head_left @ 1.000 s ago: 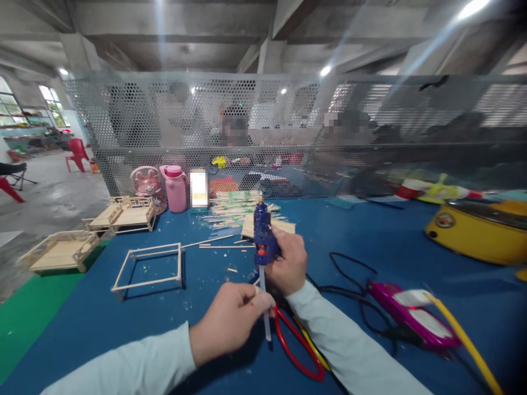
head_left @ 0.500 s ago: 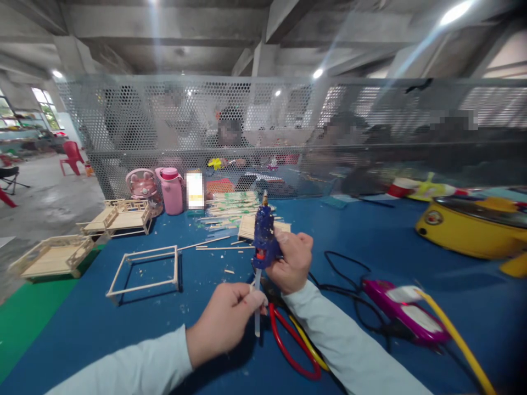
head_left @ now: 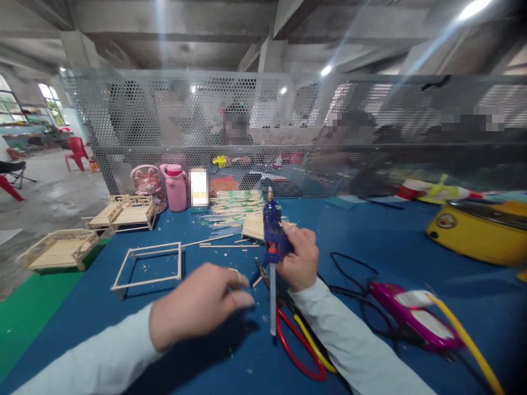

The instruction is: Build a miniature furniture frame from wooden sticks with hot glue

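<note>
My right hand [head_left: 300,257] is wrapped round a blue glue gun [head_left: 272,227], its nozzle pointing up and a clear glue stick [head_left: 273,302] hanging out of its lower end. To the left, my left hand [head_left: 201,300] hovers over the blue table with thumb and fingers apart and nothing between them. A rectangular frame of wooden sticks [head_left: 154,282] stands left of that hand. Behind the glue gun lie a small slatted wooden panel [head_left: 253,226] and a pile of thin sticks [head_left: 234,206]. Pliers with red and yellow handles [head_left: 298,351] lie below my right hand.
Wooden bed-like models [head_left: 63,249] stand at the left edge. Pink bottles [head_left: 176,189] and a lit phone [head_left: 200,187] are before a perforated metal screen [head_left: 185,120]. At right are a purple power strip [head_left: 415,315], cables and a yellow pot [head_left: 473,233]. People sit beyond the screen.
My left hand has let go of the glue stick, opened and moved left. My right hand still holds the glue gun. The whole view has shifted slightly.
</note>
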The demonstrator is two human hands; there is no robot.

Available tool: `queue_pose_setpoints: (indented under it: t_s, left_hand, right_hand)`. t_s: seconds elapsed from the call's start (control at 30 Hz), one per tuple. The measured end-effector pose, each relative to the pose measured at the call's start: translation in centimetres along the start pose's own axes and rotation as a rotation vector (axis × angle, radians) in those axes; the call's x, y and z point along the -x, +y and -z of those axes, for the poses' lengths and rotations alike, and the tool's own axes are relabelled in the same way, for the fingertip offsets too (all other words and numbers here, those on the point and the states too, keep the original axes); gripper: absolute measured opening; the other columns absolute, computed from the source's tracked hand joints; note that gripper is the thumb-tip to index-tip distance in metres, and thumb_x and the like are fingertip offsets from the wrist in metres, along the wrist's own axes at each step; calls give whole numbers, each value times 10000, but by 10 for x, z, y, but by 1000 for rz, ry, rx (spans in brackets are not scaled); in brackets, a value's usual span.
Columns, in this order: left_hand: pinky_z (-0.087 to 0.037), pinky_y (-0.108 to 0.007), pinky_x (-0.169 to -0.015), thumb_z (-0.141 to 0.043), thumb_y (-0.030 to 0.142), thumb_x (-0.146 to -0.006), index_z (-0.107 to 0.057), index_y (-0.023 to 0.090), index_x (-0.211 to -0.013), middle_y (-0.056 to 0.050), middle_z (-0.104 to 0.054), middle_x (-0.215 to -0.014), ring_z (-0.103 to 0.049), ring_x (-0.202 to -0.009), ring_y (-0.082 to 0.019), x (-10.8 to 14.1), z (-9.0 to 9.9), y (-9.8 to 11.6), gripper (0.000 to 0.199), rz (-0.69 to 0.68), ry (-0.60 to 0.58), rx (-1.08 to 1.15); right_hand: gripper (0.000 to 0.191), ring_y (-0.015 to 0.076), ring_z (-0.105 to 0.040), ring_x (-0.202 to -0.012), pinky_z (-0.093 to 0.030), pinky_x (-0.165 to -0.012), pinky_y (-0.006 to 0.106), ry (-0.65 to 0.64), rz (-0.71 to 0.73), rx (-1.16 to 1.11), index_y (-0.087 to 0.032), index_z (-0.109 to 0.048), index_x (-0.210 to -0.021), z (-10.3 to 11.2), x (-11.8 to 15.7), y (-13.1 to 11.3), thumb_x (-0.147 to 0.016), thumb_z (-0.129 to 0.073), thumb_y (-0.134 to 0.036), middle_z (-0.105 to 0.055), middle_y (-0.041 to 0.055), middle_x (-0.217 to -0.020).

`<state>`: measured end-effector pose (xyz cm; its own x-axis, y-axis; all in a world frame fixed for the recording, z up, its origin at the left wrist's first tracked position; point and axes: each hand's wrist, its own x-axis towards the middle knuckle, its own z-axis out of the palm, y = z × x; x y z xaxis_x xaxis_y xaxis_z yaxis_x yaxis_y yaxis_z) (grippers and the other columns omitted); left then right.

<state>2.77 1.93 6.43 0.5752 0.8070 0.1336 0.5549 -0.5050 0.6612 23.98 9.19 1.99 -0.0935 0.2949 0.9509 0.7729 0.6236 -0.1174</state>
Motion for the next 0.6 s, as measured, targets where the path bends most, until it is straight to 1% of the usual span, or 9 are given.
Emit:
queue_pose_setpoints:
  t_s: [0.07, 0.13, 0.2, 0.23, 0.3, 0.37, 0.43, 0.53, 0.6]
  left_hand:
    - [-438, -299, -734, -425, 320, -886, -690, 201, -971, -94, -719, -937, -650, -826, -235, 1, 30, -11, 302, 96, 136, -277]
    - [-442, -355, -770, -385, 308, -901, -651, 172, -1061, -148, -704, -986, -649, -892, -282, -1, 53, -27, 338, 289, 185, -562]
    - [-450, -393, -753, -351, 406, -908, -614, 103, -1103, -223, -677, -1008, -641, -917, -331, -5, 64, -44, 446, 502, 109, -708]
    - [-454, -399, -733, -343, 444, -900, -634, 69, -1047, -252, -672, -984, -642, -906, -351, -6, 66, -51, 497, 553, 85, -715]
    - [-465, -370, -690, -348, 529, -870, -681, 76, -899, -239, -688, -901, -658, -854, -345, -8, 63, -63, 563, 619, 26, -695]
    - [-469, -343, -645, -376, 579, -832, -697, 107, -785, -203, -701, -819, -670, -788, -323, -5, 58, -68, 573, 639, -23, -658]
    - [-471, -355, -630, -377, 583, -823, -698, 112, -796, -195, -701, -811, -669, -773, -327, 2, 55, -68, 571, 643, -38, -640]
    - [-474, -391, -715, -405, 522, -837, -612, 105, -1119, -191, -682, -996, -649, -887, -330, 19, 53, -62, 544, 578, -10, -629]
    - [-466, -369, -795, -548, 437, -785, -399, 145, -1355, -165, -626, -1172, -625, -974, -296, 30, 52, -61, 658, 443, -73, -569]
  right_hand:
    - [281, 225, -631, -714, -444, -656, 360, -55, -40, -66, -190, -648, -968, 3, -5, 3, -733, -525, -279, -700, 74, -805]
    - [277, 221, -630, -678, -467, -608, 340, -128, -64, -150, -191, -658, -935, 7, -9, 5, -719, -545, -322, -699, 65, -782]
    - [260, 198, -608, -598, -466, -555, 310, -275, -120, -282, -194, -664, -894, 11, -13, 4, -690, -573, -327, -677, 36, -703]
    - [244, 187, -590, -569, -461, -538, 299, -378, -179, -368, -196, -663, -869, 13, -14, 2, -671, -585, -316, -656, 22, -664]
    - [191, 169, -550, -537, -448, -525, 284, -553, -325, -509, -197, -647, -783, 18, -16, -2, -623, -605, -293, -607, 2, -608]
    - [138, 149, -507, -525, -434, -525, 270, -647, -464, -567, -197, -608, -691, 22, -16, -7, -577, -612, -275, -567, -12, -586]
    - [108, 133, -476, -526, -423, -536, 258, -679, -567, -574, -195, -573, -640, 27, -17, -12, -552, -603, -250, -545, -22, -583]
    - [85, 128, -462, -533, -423, -556, 256, -685, -662, -592, -193, -559, -620, 32, -19, -15, -546, -594, -215, -530, -23, -583]
    - [86, 130, -462, -528, -430, -561, 262, -679, -685, -621, -192, -559, -608, 33, -20, -14, -537, -604, -213, -523, -21, -570]
